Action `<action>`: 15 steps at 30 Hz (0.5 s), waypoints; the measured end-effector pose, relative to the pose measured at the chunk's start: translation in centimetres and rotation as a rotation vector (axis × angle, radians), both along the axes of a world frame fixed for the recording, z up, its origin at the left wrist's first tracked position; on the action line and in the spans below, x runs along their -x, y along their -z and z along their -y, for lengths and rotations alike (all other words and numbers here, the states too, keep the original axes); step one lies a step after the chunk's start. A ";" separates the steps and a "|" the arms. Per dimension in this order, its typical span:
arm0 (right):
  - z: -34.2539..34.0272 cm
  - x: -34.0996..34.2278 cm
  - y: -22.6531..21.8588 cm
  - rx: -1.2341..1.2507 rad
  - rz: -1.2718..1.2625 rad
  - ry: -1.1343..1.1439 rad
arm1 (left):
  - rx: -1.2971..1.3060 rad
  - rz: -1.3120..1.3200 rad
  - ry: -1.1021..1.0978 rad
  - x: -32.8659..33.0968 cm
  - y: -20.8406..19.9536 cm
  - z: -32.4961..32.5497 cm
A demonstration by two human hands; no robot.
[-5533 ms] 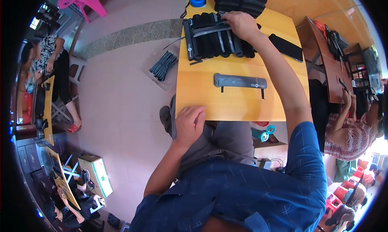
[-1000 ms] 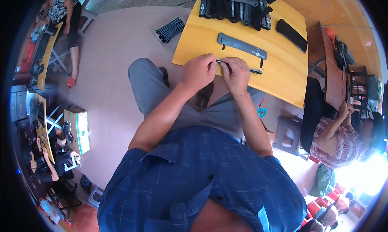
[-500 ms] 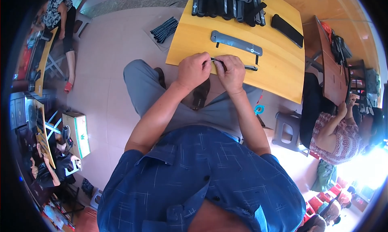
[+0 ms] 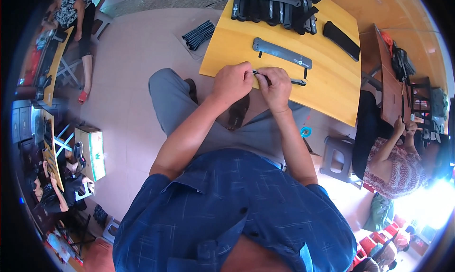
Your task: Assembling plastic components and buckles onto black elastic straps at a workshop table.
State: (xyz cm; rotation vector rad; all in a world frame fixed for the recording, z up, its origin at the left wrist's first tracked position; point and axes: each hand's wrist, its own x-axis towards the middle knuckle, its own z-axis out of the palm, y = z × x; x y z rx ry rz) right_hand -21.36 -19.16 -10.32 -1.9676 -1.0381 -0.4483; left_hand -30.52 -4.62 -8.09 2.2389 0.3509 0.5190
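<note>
At the near edge of the yellow wooden table, my left hand and my right hand are close together, both with fingers pinched. They grip a thin dark strip, of which only a short bit shows between them. A narrow black-and-grey end sticks out past my right hand over the table; I cannot tell whether it is the same piece. Just beyond my hands lies a flat grey band with rounded ends and two short black tabs.
Many similar black and grey bands are piled at the table's far side. A black flat case lies at the far right. Dark strips are bundled left of the table, a grey stool stands to the right, and other people sit around.
The whole view has shifted slightly, so the table appears a little farther right. My hands keep their pinch on the strip, and my right fingers have changed position slightly.
</note>
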 end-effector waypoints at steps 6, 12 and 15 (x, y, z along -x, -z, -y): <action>0.0 -0.1 -0.1 0.007 -0.007 -0.006 | -0.147 0.027 0.000 0.1 -0.4 -0.3; 0.0 0.0 -0.4 0.014 -0.011 -0.008 | -0.219 0.070 0.004 0.0 -0.5 -0.4; 0.0 0.1 -0.4 0.026 -0.024 -0.004 | -0.172 0.073 0.019 0.2 -0.2 -0.7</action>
